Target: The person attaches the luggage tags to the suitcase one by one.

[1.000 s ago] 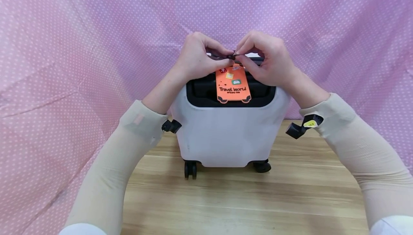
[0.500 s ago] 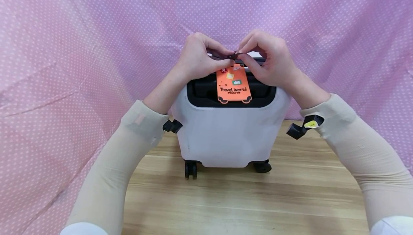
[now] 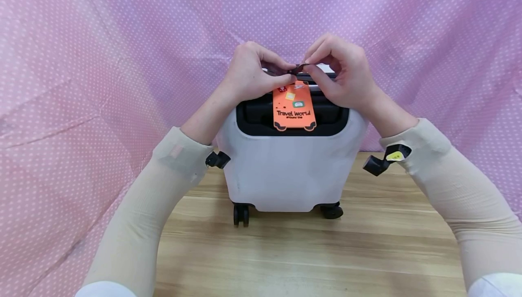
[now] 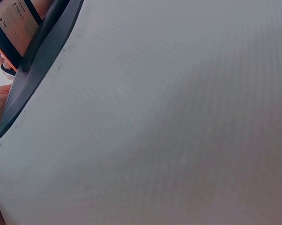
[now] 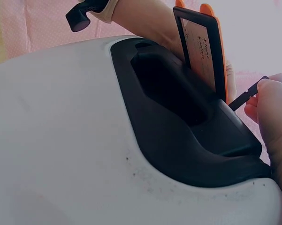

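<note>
The left hand (image 3: 254, 72) and right hand (image 3: 341, 77) each pinch the dark strap (image 5: 244, 97) and stand just apart. The orange tag (image 3: 293, 109) hangs below, in front of the black recess (image 3: 332, 118) of the white suitcase (image 3: 287, 174). Expect a light, semi-stiff tag and a thin, pliable strap that may slip. Grip the strap at 2 points near its ends; steady the tag by its edges

Place: draped filming spot, wider room unclear | pink dotted cloth (image 3: 261, 11) | wood-grain surface (image 3: 293, 251) | wrist cameras (image 3: 376, 165)
</note>
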Demonstrator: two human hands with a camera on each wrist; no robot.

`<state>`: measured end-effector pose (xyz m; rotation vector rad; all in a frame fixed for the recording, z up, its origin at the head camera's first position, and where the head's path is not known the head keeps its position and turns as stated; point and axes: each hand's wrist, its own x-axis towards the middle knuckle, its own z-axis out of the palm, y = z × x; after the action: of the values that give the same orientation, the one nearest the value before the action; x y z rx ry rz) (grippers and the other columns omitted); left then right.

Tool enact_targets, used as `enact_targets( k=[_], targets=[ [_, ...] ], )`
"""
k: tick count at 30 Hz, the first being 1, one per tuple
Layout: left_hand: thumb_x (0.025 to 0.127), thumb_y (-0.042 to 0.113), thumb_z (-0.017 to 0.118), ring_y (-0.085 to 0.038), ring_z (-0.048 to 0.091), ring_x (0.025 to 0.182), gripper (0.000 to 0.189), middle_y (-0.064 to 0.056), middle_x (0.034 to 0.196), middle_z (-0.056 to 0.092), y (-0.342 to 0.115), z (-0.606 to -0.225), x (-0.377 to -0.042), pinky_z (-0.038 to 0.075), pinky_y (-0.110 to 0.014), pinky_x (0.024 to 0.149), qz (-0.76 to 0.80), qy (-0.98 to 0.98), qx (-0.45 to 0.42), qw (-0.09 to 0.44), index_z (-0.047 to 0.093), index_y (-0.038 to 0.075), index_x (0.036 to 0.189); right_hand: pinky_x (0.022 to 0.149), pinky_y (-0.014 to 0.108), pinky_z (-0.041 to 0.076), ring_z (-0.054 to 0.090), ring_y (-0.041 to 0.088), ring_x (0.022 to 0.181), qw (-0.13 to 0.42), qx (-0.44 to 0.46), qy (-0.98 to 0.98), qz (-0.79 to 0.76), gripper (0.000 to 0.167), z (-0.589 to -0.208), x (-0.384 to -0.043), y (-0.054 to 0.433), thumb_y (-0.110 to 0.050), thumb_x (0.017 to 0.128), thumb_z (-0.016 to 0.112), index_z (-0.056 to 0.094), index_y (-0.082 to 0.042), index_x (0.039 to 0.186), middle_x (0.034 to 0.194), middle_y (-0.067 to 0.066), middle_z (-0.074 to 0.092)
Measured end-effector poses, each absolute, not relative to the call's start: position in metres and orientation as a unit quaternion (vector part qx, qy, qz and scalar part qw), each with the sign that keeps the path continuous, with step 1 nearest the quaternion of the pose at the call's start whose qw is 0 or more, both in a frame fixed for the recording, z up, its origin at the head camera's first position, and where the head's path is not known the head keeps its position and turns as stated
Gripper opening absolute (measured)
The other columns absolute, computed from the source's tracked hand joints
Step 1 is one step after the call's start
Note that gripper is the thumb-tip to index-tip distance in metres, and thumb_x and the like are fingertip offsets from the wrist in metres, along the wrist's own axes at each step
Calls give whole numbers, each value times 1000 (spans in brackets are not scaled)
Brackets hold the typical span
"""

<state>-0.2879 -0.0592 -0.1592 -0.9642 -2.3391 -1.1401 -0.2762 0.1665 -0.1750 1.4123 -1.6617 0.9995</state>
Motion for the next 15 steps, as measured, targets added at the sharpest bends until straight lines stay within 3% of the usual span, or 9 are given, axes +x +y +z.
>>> enact_targets(
  k=[6, 12, 15],
  targets=[
    [86, 21, 90, -11, 80, 85, 23, -6, 101, 84, -58, -159, -288, 63, -22, 78, -402, -831, -340, 182, 86, 11, 106, 88, 14, 60, 68, 8, 94, 371, 550, -646, 378, 17, -175, -278, 168, 26, 84, 68, 63, 14, 94, 94, 16, 69],
    [86, 23, 89, -10, 80, 84, 22, -6, 100, 84, -57, -159, -289, 63, -21, 77, -398, -835, -336, 179, 86, 12, 106, 89, 15, 60, 68, 10, 94, 371, 558, -639, 377, 8, -175, -280, 169, 10, 94, 69, 62, 14, 95, 94, 23, 67],
    [87, 23, 89, -11, 80, 84, 22, -5, 99, 84, -57, -160, -289, 62, -21, 76, -397, -836, -334, 180, 87, 13, 106, 90, 16, 60, 70, 11, 96, 366, 562, -637, 381, 7, -176, -280, 169, 12, 94, 66, 60, 16, 95, 94, 25, 66]
  ],
)
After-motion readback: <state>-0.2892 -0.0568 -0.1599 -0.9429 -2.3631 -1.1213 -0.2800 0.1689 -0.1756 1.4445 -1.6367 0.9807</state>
